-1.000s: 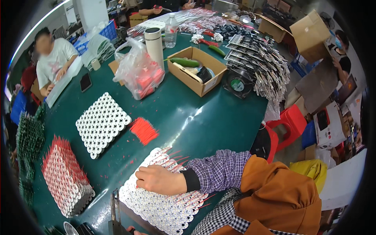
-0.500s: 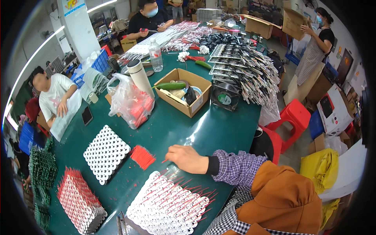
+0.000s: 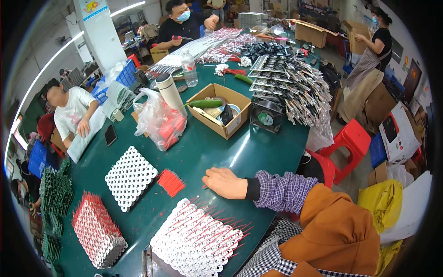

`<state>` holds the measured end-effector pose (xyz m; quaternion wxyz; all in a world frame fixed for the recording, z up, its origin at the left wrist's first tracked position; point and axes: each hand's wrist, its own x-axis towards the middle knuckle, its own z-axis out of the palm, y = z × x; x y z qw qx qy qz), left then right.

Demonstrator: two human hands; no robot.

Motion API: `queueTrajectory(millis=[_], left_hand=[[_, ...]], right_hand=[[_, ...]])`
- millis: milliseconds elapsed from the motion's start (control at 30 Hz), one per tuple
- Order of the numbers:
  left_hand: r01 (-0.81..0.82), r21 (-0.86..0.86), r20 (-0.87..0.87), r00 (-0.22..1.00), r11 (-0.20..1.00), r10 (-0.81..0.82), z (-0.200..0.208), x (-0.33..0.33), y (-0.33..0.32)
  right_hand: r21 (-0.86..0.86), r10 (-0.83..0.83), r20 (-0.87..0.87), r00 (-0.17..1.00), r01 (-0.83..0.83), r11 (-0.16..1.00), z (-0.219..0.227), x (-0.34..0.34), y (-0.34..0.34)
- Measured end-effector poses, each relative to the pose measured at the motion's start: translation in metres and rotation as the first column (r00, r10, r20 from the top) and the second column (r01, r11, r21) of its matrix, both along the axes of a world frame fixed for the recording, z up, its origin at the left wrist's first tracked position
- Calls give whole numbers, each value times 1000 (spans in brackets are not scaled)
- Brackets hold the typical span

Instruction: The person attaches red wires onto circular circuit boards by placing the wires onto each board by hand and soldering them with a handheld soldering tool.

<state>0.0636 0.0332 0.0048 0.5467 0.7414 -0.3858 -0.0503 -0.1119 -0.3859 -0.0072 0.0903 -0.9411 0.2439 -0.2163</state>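
Note:
My right hand point(image 3: 224, 183) reaches in from the right in a purple checked sleeve and hovers low over the green table. Its fingers are bent together, with a small red tip at the fingertips, seemingly a short red wire. Left of it lies a small pile of red wires point(image 3: 171, 183). Just below is a white panel of round pieces point(image 3: 198, 240) with many red wires standing in it. A bare white panel point(image 3: 130, 179) lies further left, and a stack of wired white panels point(image 3: 99, 233) stands near the left front. My left hand is out of view.
Thin metal tongs or tweezers point(image 3: 146, 262) lie by the near panel. Beyond sit a plastic bag point(image 3: 159, 121), a flask point(image 3: 170, 94), a cardboard box point(image 3: 226, 131), a black fan point(image 3: 266, 116) and stacked wired boards point(image 3: 295, 87). Other people work around; red stools point(image 3: 347, 147) stand right.
The whole view has shifted slightly, with things sitting a little further right. My right hand stays near the red wires, fingers still bent. The person across the table has raised one hand.

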Motion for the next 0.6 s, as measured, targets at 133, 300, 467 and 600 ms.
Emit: queueTrajectory(millis=[133,300,467,600], left_hand=[[-366,-294,-711,701,883,54,45,-44,-26],[-347,-359,-717,697,867,-18,17,-42,-14],[-374,-398,-756,651,838,-69,8,-45,-11],[-368,-407,-776,623,836,-104,4,-41,-15]], right_hand=[[-177,18,-156,988,-46,983,11,5,-1],[-257,62,-327,943,-152,955,19,15,4],[-283,20,-431,902,-156,946,18,23,12],[-294,10,-464,886,-165,941,21,23,13]])
